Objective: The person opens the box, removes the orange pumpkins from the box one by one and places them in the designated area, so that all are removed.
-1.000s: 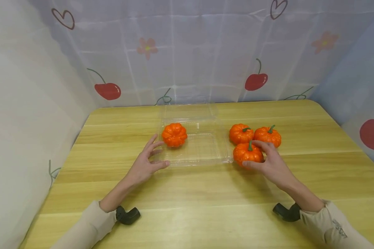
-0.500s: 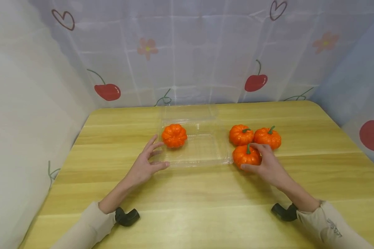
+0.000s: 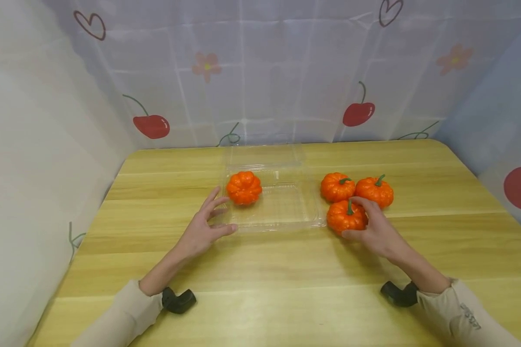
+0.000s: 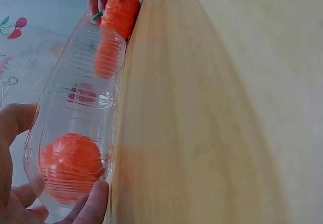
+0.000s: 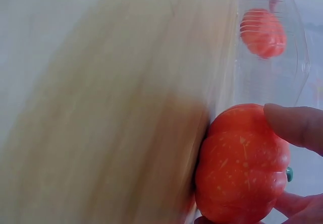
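Nearest, across the wooden table (image 3: 260, 299), beige sleeves (image 3: 117, 313) reached in, one from each side. The left hand (image 3: 204, 231) spread at the left edge of a clear container (image 3: 282, 207), its fingers loose and not clenched, probably to steady so light a box. To the right, the right hand (image 3: 377, 236) held the held pumpkin (image 3: 345, 217) between thumb and fingers, gripping its right side so that the green stem stood free; whether its underside had left the table I could not tell. That pumpkin was just beside the container's near right corner, outside it.

Inside, at the left end, lay the boxed pumpkin (image 3: 244, 189), no stem showing on top, which left the right part bare. Beyond the right hand, two spare pumpkins (image 3: 336, 187) sat close together, within easy reach. Farther off, the lid (image 3: 265, 155) was folded back, leaving the top open, before the printed backdrop (image 3: 278, 96).
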### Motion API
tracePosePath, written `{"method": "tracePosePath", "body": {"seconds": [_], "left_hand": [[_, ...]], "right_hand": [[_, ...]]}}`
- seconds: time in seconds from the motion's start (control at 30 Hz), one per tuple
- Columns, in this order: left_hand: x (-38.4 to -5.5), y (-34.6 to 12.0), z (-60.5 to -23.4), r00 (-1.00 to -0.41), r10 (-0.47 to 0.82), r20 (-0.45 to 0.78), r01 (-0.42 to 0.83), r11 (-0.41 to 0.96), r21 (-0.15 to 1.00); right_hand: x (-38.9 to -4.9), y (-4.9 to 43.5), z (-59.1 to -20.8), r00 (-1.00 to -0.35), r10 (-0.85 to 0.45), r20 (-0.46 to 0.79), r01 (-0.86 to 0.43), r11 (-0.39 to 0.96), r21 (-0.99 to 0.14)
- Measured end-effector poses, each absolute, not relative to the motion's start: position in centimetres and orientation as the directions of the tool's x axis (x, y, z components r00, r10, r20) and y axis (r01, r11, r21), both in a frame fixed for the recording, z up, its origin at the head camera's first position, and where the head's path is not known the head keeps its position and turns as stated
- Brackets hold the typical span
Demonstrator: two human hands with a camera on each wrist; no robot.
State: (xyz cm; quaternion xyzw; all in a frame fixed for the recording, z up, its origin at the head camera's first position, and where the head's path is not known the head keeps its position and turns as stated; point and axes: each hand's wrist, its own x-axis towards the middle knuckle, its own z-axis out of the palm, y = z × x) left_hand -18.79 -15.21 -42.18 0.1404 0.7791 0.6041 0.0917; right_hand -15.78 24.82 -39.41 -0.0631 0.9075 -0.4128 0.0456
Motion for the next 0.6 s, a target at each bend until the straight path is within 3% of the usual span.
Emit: {"method": "tracePosePath", "body": {"seconds": [0.6], "left_hand": [[-18.88, -15.15, -42.23, -0.945, 0.325, 0.021, 0.106, 0.246, 0.963]], "right_hand": [[-15.73, 24.79, -39.03, -0.984, -0.174, 0.035, -0.137, 0.620, -0.772]]}}
